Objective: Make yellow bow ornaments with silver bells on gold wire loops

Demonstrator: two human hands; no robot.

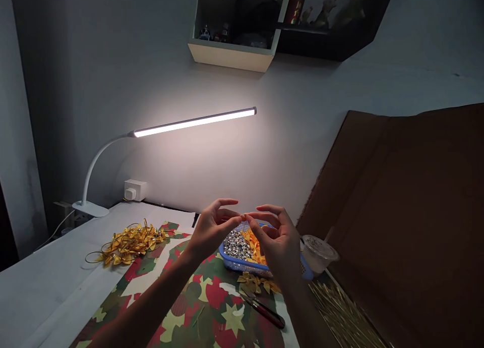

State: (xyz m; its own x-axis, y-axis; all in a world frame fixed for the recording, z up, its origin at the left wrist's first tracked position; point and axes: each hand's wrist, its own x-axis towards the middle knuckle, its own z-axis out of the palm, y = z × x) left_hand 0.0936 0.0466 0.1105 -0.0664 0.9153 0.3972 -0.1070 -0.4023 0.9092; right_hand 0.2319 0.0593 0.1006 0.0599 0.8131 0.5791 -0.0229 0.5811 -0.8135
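My left hand (215, 224) and my right hand (276, 239) meet in front of me, raised above the far part of the table. The thumb and fingertips of each are pinched together at one spot. Whatever lies between them is too small to make out. Below and behind the hands is a blue plastic basket (234, 265), partly covered by my right hand. Silver beads (236, 244) fill its left side, with yellow ribbon bows (259, 252) beside them. More yellow bows (255, 281) lie in front of the basket, near a tool with a dark red handle (266, 312).
A heap of yellow bows with wire loops (132, 242) lies left on the patterned mat (181, 312). Gold wire strips (344, 312) and a lidded plastic cup (319, 251) are at right, by a large cardboard sheet (401, 212). A lit lamp (196, 122) reaches over the table.
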